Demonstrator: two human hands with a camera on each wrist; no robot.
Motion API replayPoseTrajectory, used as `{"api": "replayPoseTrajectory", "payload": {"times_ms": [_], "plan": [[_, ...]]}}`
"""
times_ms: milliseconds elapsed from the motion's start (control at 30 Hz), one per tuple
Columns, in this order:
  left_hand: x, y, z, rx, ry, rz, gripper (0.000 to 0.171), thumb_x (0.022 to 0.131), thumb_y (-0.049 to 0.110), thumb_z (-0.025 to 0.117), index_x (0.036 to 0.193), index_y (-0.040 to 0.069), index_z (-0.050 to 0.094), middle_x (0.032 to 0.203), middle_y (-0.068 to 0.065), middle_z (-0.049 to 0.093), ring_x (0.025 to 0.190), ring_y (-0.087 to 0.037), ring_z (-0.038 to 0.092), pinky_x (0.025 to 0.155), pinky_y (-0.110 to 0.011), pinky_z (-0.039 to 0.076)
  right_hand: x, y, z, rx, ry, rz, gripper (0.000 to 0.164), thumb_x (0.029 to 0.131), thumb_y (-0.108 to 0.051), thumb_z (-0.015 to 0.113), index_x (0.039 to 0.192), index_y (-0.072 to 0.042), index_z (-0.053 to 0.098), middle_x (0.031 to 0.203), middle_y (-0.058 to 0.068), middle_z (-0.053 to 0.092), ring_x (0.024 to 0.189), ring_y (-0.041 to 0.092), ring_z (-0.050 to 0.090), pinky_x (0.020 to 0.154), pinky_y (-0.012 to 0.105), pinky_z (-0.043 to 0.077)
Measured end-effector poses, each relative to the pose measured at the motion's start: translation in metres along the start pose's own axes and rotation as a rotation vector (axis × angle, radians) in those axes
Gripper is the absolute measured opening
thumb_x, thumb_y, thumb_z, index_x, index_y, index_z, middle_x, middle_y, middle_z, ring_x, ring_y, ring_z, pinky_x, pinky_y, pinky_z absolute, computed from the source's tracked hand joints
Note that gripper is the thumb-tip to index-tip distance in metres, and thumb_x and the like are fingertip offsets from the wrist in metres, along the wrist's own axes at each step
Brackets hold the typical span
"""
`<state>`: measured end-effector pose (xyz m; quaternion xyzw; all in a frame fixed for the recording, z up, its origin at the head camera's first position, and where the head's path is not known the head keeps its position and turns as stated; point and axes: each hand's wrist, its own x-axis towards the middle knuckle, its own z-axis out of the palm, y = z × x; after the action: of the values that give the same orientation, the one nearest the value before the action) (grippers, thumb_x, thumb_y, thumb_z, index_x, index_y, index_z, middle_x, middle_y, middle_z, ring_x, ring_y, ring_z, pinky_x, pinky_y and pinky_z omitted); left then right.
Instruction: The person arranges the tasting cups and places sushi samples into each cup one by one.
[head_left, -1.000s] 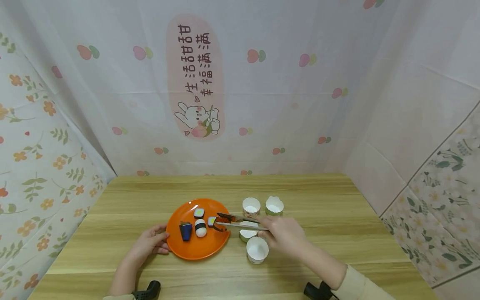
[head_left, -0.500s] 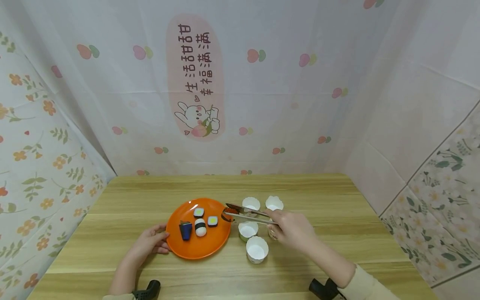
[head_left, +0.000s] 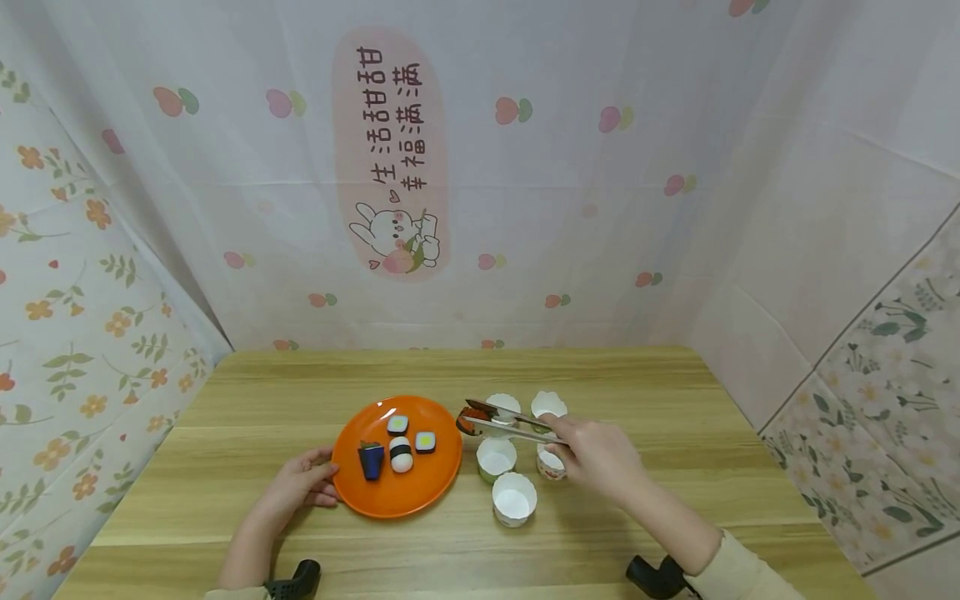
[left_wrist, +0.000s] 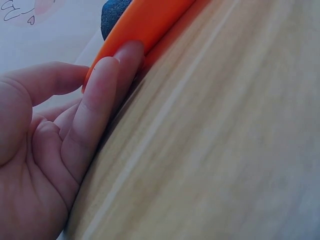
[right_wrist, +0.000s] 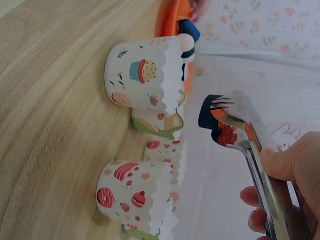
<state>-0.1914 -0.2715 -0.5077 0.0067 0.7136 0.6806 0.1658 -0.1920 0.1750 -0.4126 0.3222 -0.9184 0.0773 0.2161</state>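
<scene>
My left hand pinches the left rim of an orange plate, thumb above and fingers below in the left wrist view. In my right hand is a pair of metal serving tongs with a fork-shaped end. The tongs grip a toy sushi piece with a red-orange top and dark wrap. It hangs just beyond the plate's right rim, beside the paper cups. On the plate lie two small square rolls, a white piece with a black band and a dark blue cone.
Several white-lined paper baking cups stand right of the plate, among them a front cup, a green-sided cup and a back right cup. A patterned curtain hangs behind the wooden table.
My right hand has moved right with the tongs, carrying the red-topped sushi piece from over the plate to past its rim. My left hand stays at the plate.
</scene>
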Motion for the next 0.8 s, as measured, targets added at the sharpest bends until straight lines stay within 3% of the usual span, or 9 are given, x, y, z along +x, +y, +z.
{"api": "replayPoseTrajectory", "payload": {"times_ms": [433, 800], "plan": [[0.000, 0.000, 0.000, 0.003, 0.002, -0.007, 0.059, 0.100, 0.011, 0.048, 0.142, -0.019, 0.017, 0.096, -0.013, 0.064, 0.073, -0.021, 0.066, 0.068, -0.035, 0.058, -0.004, 0.012, -0.001, -0.017, 0.021, 0.052, 0.038, 0.075, -0.018, 0.082, 0.110, -0.008, 0.070, 0.093, 0.004, 0.071, 0.070, 0.017, 0.066, 0.045, 0.027, 0.046], [0.000, -0.001, 0.000, -0.001, 0.001, -0.018, 0.059, 0.101, 0.011, 0.047, 0.142, -0.018, 0.017, 0.095, -0.013, 0.064, 0.073, -0.021, 0.066, 0.068, -0.036, 0.058, -0.007, 0.018, 0.000, -0.031, 0.030, 0.091, 0.039, 0.077, -0.019, 0.081, 0.112, -0.006, 0.069, 0.092, 0.006, 0.071, 0.065, 0.019, 0.064, 0.042, 0.026, 0.042]]}}
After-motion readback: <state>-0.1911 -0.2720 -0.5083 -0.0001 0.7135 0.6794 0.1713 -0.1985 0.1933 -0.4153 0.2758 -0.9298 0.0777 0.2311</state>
